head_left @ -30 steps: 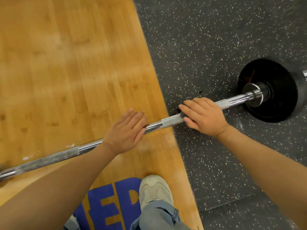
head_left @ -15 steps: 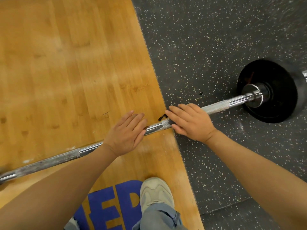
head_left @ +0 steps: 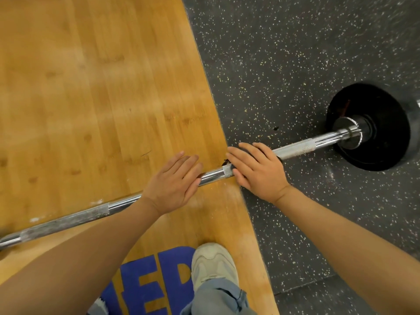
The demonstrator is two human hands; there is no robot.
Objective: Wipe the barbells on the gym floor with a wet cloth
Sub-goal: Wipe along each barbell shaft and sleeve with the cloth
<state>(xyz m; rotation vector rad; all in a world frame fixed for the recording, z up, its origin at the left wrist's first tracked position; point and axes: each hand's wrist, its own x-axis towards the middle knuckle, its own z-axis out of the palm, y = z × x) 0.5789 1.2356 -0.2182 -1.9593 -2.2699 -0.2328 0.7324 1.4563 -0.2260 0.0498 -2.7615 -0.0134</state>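
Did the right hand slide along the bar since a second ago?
Yes. The right hand slid left along the barbell, away from the black plate, and now sits at the wood floor's edge, near the left hand.

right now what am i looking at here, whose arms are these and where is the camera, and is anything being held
The single picture comes from a camera worn on a person's head, looking down, so the two arms are that person's own. A chrome barbell lies across the floor, partly on a wooden platform and partly on speckled rubber flooring, with a black weight plate on its right end. The left hand rests flat on the bar, fingers straight. The right hand presses a dark cloth against the bar; only an edge of it shows. A pale sneaker stands below.
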